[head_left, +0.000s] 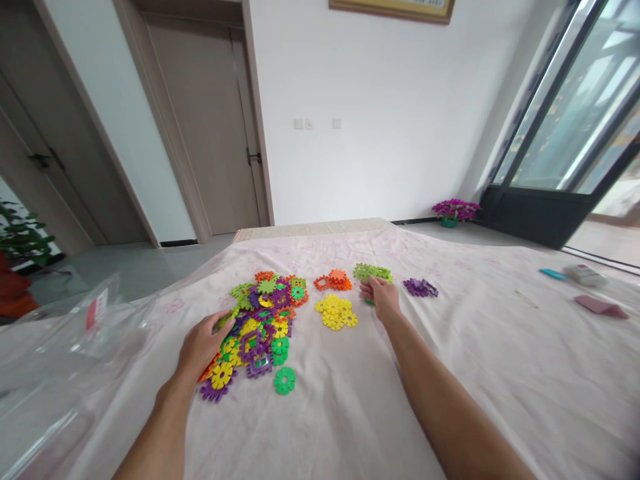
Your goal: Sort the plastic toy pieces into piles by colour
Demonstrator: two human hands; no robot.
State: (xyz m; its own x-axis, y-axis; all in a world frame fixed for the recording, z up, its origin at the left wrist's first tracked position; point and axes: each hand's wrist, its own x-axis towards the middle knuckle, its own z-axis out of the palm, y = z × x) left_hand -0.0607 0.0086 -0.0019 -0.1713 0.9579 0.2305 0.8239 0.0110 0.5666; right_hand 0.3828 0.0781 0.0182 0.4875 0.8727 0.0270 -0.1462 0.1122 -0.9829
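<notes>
My R hand [381,298] has fingers curled close together, tips at the near edge of the pile of light-green toothed plastic pcs [373,271]; if they pinch smth I can't tell, b/c the hand hides it. This pile lies just beyond these fingertips, its long axis going L to R, so my R hand is much nearer to it than the L. A bit of darker green plastic [369,302] shows under the same hand.

My L hand [204,341] is at the L edge of the big mixed heap of purple, yellow, green and orange plastic pcs [249,327], fingers bent against it; whether they hold a pc, I can't tell either. The heap's long axis runs from near-L to far-R.

Btwn the hands: pile of yellow flower-shaped plastic discs [336,310], w/ pile of orange toothed plastic pcs [339,279] just behind. R of my R hand: pile of purple toothed plastic pcs [421,288]. All lie on pale pink cloth w/ faint floral pattern [340,407]. Far L: clear plastic bag [95,337].
</notes>
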